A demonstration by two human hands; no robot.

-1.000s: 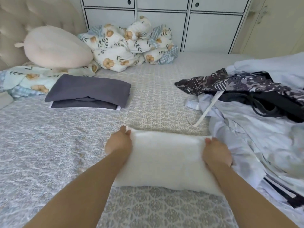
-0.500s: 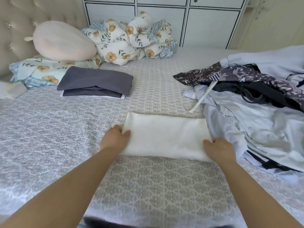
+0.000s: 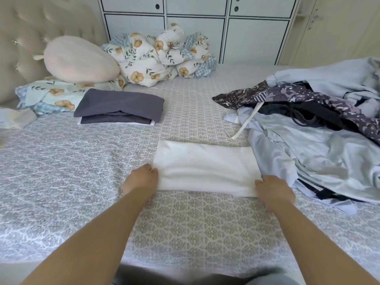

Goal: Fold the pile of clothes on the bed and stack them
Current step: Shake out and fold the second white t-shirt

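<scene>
White piece just got folded in half, nearly ready for the stack

Compared with a second ago, the white garment [image 3: 205, 167] is lying shorter and thicker, its far edge now brought toward the near one. The left hand [image 3: 141, 179] and right hand [image 3: 273, 189] are both gripping its near corners, fingers curled on the fabric. It's sitting on the bed [image 3: 61, 171] between the folded grey stack [image 3: 119, 108] and the unfolded pile [image 3: 318, 130], so moving it onto the stack is probably coming up.
</scene>
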